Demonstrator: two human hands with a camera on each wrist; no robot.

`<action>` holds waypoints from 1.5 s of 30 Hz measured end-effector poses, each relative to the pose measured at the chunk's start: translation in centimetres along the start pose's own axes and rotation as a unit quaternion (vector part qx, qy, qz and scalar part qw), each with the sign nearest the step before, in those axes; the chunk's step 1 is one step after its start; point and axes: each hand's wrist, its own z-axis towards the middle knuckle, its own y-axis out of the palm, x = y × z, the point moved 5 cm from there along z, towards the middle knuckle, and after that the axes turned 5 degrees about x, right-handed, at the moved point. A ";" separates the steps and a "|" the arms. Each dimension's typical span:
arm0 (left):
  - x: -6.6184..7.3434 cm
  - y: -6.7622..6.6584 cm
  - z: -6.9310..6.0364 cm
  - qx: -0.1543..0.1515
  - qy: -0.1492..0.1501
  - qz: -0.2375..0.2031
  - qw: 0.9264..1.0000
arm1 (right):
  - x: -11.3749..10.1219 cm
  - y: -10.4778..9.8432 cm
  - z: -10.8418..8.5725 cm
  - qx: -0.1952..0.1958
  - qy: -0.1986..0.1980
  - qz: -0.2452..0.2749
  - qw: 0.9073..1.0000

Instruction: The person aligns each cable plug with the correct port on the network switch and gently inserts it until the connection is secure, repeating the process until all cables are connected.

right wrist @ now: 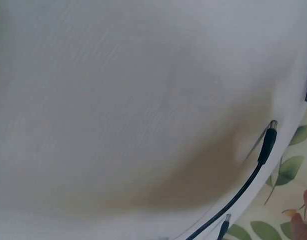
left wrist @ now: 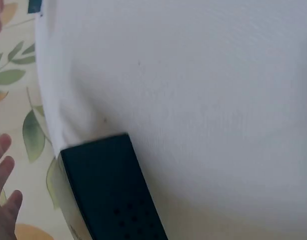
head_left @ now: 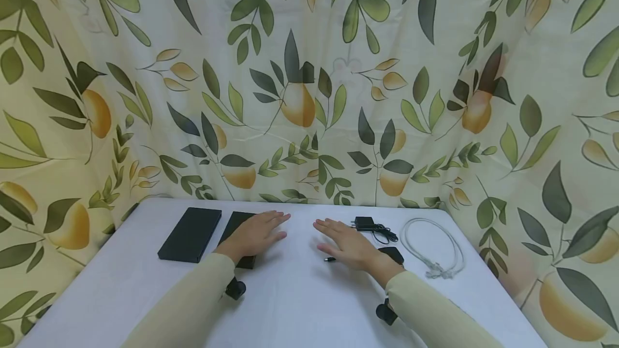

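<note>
My left hand (head_left: 256, 234) is held with straight fingers over the right side of a narrow black box (head_left: 246, 262), hiding part of it. In the left wrist view that dark box (left wrist: 106, 185) shows small dots on its top, and my fingertips (left wrist: 4, 172) appear at the left edge, apart from it. My right hand (head_left: 350, 246) hovers palm down, fingers extended, over a black cable's barrel plug (head_left: 330, 259). The right wrist view shows this plug (right wrist: 267, 142) on the cloth, with a second plug tip (right wrist: 224, 227) below. Neither hand holds anything.
A larger flat black box (head_left: 190, 234) lies at the left. Right of centre are a black power adapter (head_left: 364, 223) with its bundled cord (head_left: 386, 234), and another black object (head_left: 393, 254) partly behind my wrist. A coiled white cable (head_left: 456, 246) lies farther right. Patterned curtain surrounds the table (head_left: 300, 305).
</note>
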 end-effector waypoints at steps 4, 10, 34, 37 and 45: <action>-1.1 -0.6 -0.7 0.016 -0.030 -0.031 0.999 | -0.9 0.2 0.4 0.009 0.013 0.014 1.000; -2.7 -1.5 -1.6 0.035 -0.072 -0.080 0.994 | -2.1 0.9 0.8 0.021 0.052 0.075 0.996; -9.0 -3.2 -4.3 0.117 -0.247 -0.218 0.937 | -7.1 3.0 4.6 0.110 0.106 0.324 0.934; -9.8 -3.1 -4.7 0.116 -0.263 -0.225 0.931 | -7.6 3.6 5.3 0.104 0.115 0.340 0.927; -11.0 -2.6 -5.5 0.138 -0.277 -0.241 0.920 | -9.1 5.3 6.4 0.086 0.152 0.390 0.904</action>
